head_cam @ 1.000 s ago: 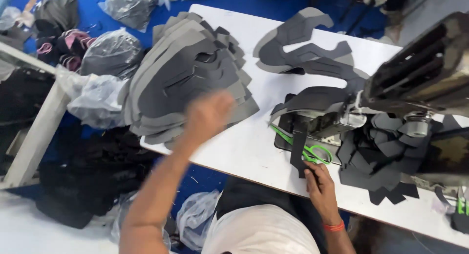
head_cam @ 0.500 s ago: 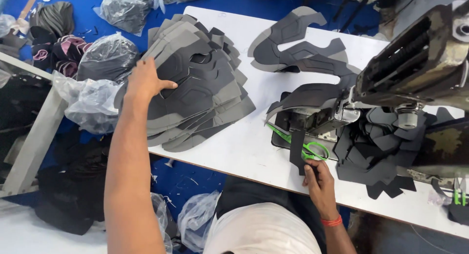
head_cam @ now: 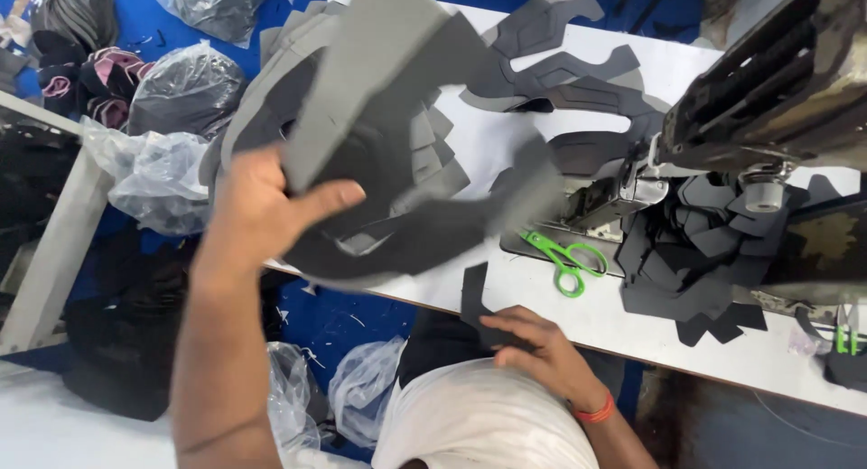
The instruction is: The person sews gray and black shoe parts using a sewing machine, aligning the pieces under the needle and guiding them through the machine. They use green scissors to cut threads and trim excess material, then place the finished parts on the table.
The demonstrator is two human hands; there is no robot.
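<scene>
Gripping a large grey cut piece point(head_cam: 397, 99) between thumb and fingers, the left hand point(head_cam: 262, 212) holds it raised and tilted above the stack of grey pieces point(head_cam: 271, 117) on the white table point(head_cam: 632, 315). Further right, the right hand point(head_cam: 537, 347) presses flat on a small dark piece point(head_cam: 474, 297) at the table's near edge, just beside green scissors point(head_cam: 564, 261).
</scene>
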